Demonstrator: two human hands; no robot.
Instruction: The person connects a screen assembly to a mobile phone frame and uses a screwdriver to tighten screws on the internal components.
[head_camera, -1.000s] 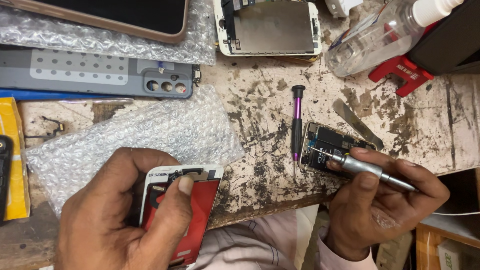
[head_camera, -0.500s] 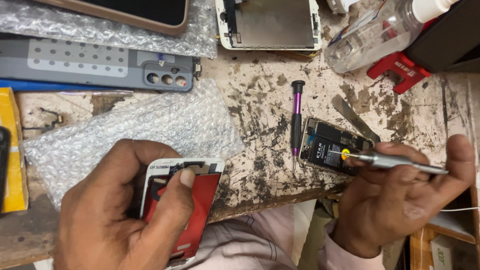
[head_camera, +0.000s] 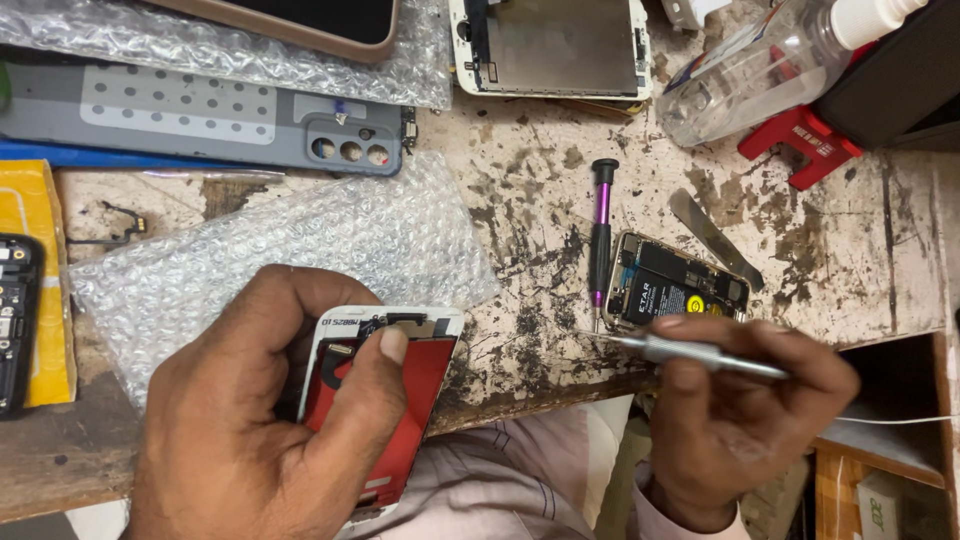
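Note:
My left hand (head_camera: 250, 430) grips a white phone screen panel with a red backing (head_camera: 400, 390) at the near edge of the worn workbench, thumb pressed on its upper part. My right hand (head_camera: 735, 420) holds a thin silver metal tool (head_camera: 690, 352), its tip pointing left over the bench edge. Just beyond that hand lies an opened phone body (head_camera: 675, 285) with its battery and circuitry showing. A purple and black screwdriver (head_camera: 600, 235) lies beside the phone body on its left.
A bubble-wrap sheet (head_camera: 300, 240) lies under the panel. Further back are a grey phone back cover (head_camera: 200, 120), another white screen assembly (head_camera: 555, 45), a clear plastic bottle (head_camera: 760, 70), a red tool (head_camera: 800, 140) and a flat metal pry blade (head_camera: 715, 235). Yellow packaging (head_camera: 30, 270) sits at left.
My right hand has drawn back towards me from the opened phone body, and the silver tool now lies level with its tip pointing left. The left hand keeps holding the panel.

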